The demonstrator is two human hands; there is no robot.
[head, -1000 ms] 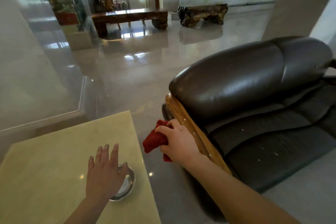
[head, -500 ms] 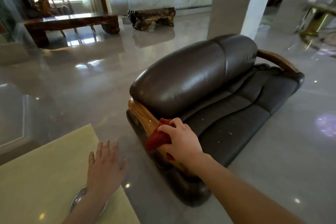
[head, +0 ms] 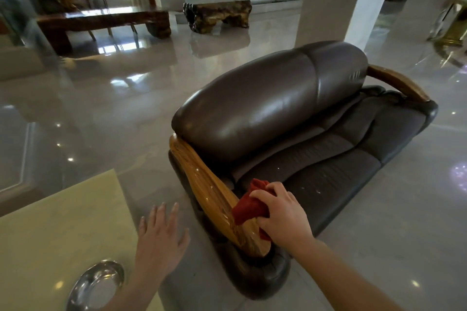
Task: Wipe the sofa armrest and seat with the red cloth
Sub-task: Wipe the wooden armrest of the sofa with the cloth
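A dark brown leather sofa (head: 273, 106) stands on the glossy floor, with a polished wooden near armrest (head: 202, 184) and a dark seat cushion (head: 328, 174). My right hand (head: 285, 217) grips the bunched red cloth (head: 249, 206) and presses it against the inner side of the near armrest, close to its front end. My left hand (head: 161, 237) hovers with fingers spread over the floor, between the pale table and the sofa, holding nothing.
A pale yellow-green table (head: 58, 232) at lower left carries a shiny metal dish (head: 96, 285). The sofa's far wooden armrest (head: 396, 82) is at right. A white pillar (head: 336, 0), a dark wooden bench (head: 101, 20) and a carved stool (head: 217, 15) stand further back.
My right hand has slid the red cloth from the armrest's outer side, over it, down toward its front end. My left hand has lifted off the metal dish and moved right. The view has shifted right.
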